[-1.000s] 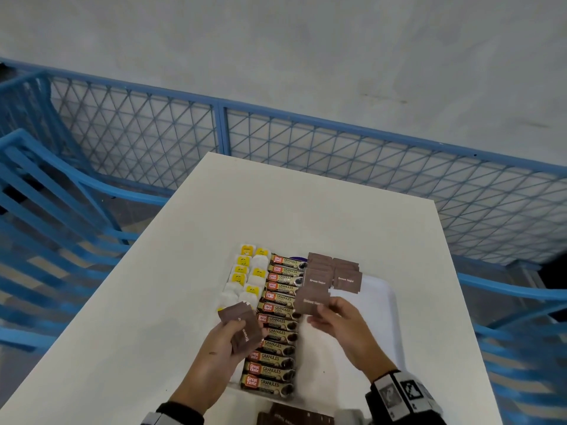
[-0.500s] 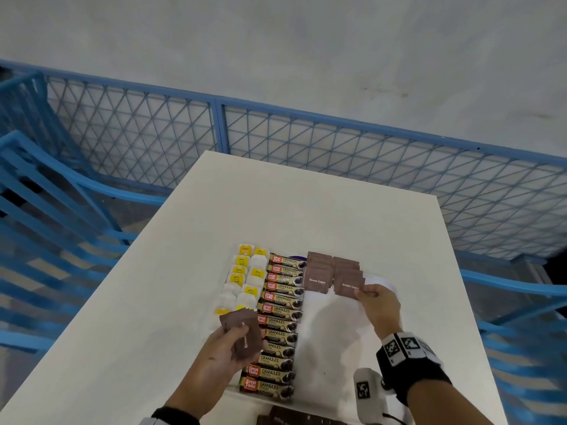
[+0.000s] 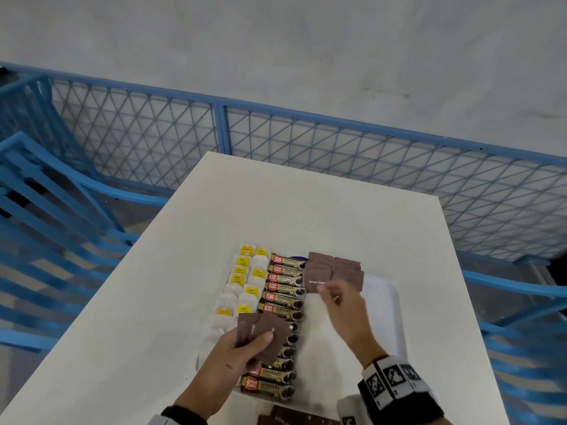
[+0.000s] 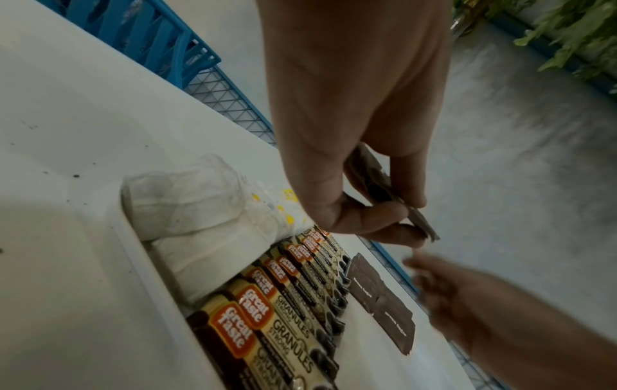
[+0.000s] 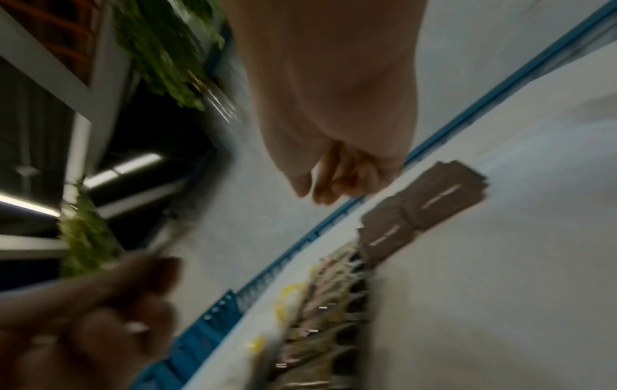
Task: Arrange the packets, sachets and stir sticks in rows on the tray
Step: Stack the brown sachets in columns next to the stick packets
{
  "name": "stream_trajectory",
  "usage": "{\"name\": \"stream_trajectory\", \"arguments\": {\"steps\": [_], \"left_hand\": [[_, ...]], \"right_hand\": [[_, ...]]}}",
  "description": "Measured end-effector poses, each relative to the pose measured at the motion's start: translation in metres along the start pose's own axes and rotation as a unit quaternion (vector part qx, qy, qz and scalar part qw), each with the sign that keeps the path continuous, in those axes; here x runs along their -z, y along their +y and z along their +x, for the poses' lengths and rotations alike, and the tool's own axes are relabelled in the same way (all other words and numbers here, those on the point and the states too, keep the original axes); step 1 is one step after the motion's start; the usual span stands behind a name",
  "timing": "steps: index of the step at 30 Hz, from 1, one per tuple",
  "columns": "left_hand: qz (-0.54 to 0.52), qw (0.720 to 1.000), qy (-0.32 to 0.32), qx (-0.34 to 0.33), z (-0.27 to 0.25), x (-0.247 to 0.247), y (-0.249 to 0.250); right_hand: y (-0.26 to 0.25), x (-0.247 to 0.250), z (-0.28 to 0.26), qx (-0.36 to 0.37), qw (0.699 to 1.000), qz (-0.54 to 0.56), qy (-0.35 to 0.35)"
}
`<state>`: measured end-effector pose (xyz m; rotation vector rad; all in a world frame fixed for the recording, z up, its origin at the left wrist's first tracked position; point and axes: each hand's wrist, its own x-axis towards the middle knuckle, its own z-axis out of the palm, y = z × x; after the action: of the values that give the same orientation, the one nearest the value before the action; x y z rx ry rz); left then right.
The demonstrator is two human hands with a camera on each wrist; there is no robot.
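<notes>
Head view showed a white tray at lower centre of the frame on a white desk. On the tray lay columns: tea bags with yellow tags at the left, coffee sachets in the middle, and brown sugar packets at the upper right. The left hand, low and left of centre, pinched a small fan of brown packets between thumb and fingers above the coffee column; the left wrist view confirmed that grip clamped on them. The right hand hung over the bare part of the tray, just below the laid sugar packets, blurred, fingers loosely curled and holding nothing. A blue mesh fence crossed the upper frame.
</notes>
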<state>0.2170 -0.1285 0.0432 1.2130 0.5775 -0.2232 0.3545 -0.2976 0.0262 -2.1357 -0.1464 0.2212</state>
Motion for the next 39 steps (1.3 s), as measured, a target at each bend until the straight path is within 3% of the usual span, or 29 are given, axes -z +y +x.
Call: {"name": "stream_trajectory", "arguments": {"steps": [4, 7, 11, 16, 24, 26, 30, 39], "left_hand": [[0.037, 0.999, -0.004, -0.004, 0.003, -0.004, -0.002], [0.046, 0.999, 0.003, 0.009, 0.004, -0.007, -0.002], [-0.025, 0.999, 0.020, 0.044, 0.010, -0.010, 0.002], [-0.018, 0.999, 0.000, 0.028, 0.014, -0.005, 0.008], [0.174, 0.983, -0.042, -0.034, 0.037, -0.013, 0.027], [0.239, 0.967, -0.055, -0.068, 0.052, -0.018, 0.035], [0.403, 0.905, -0.042, -0.127, 0.082, -0.030, 0.045], [0.496, 0.850, -0.040, -0.176, 0.136, -0.061, 0.048]], "right_hand": [[-0.030, -0.007, -0.032, 0.012, 0.963, 0.094, -0.251], [-0.026, -0.011, -0.041, -0.006, 0.942, 0.135, -0.306], [-0.022, -0.003, -0.043, -0.025, 0.948, 0.151, -0.278], [-0.004, 0.021, -0.033, -0.059, 0.967, 0.165, -0.184], [0.034, 0.045, -0.007, -0.131, 0.977, 0.160, -0.047], [0.040, 0.048, 0.000, -0.140, 0.979, 0.148, -0.019], [0.052, 0.050, 0.014, -0.155, 0.978, 0.137, 0.026], [0.069, 0.046, 0.040, -0.177, 0.983, 0.054, 0.011]]}}
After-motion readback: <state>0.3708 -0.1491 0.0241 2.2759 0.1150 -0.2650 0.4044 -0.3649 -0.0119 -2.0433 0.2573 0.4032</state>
